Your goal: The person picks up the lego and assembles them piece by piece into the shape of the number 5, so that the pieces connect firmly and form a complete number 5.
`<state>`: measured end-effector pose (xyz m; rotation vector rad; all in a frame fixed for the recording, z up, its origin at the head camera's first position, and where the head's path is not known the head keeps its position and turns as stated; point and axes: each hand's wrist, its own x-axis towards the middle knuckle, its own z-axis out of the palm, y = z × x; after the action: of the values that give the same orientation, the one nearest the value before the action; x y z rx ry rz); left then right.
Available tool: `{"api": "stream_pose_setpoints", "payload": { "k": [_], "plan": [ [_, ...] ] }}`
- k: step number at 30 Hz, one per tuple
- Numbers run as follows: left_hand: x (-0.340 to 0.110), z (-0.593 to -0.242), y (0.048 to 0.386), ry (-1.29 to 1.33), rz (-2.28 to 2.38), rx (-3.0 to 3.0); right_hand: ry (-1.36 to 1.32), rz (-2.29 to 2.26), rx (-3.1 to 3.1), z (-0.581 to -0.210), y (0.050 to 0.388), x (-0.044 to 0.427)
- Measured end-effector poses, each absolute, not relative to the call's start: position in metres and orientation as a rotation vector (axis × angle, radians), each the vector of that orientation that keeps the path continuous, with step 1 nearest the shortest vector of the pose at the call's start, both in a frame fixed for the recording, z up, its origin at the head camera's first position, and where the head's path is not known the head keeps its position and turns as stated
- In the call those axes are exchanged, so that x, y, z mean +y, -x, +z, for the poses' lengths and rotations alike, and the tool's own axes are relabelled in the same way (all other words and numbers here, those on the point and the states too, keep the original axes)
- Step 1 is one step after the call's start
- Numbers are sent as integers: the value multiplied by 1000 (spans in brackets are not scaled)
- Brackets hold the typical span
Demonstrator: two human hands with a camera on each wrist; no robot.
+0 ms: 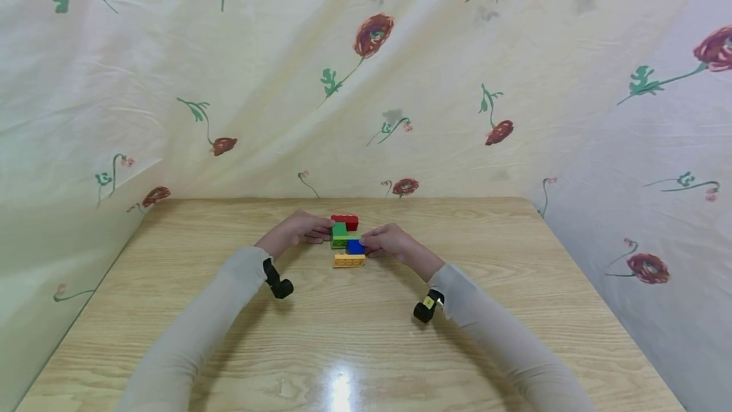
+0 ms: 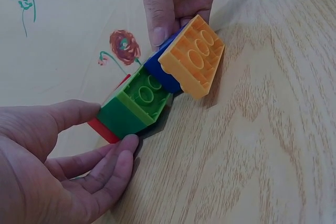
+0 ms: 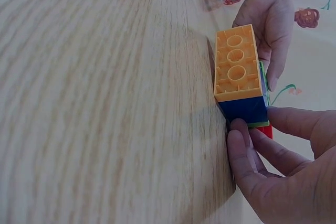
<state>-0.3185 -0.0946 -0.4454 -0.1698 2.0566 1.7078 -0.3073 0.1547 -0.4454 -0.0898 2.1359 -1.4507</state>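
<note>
Several toy building bricks stand together near the back of the table, seemingly joined in a stepped row. My left hand (image 1: 303, 227) pinches the dark green brick (image 2: 116, 118) between thumb and fingers; a light green brick (image 2: 147, 95) adjoins it. From the other side my right hand (image 1: 394, 243) pinches the blue brick (image 3: 244, 110). The orange brick (image 3: 237, 61) is against the blue one, nearest me, its hollow underside towards the wrist cameras. At the far end lies the red brick (image 1: 345, 220), mostly hidden in both wrist views.
The wooden table (image 1: 354, 329) reaches back to a flowered cloth (image 1: 286, 81) hanging behind and at both sides. A small black wrist camera (image 1: 279, 285) is strapped to the left wrist, and another black camera (image 1: 425, 310) to the right.
</note>
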Motion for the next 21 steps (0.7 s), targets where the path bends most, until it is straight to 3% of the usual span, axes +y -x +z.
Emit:
{"api": "stream_pose_setpoints", "payload": {
  "k": [21],
  "plan": [
    [-95,-446,316,192,1720,2056,89,-1433,2141,-443,306,154]
  ]
}}
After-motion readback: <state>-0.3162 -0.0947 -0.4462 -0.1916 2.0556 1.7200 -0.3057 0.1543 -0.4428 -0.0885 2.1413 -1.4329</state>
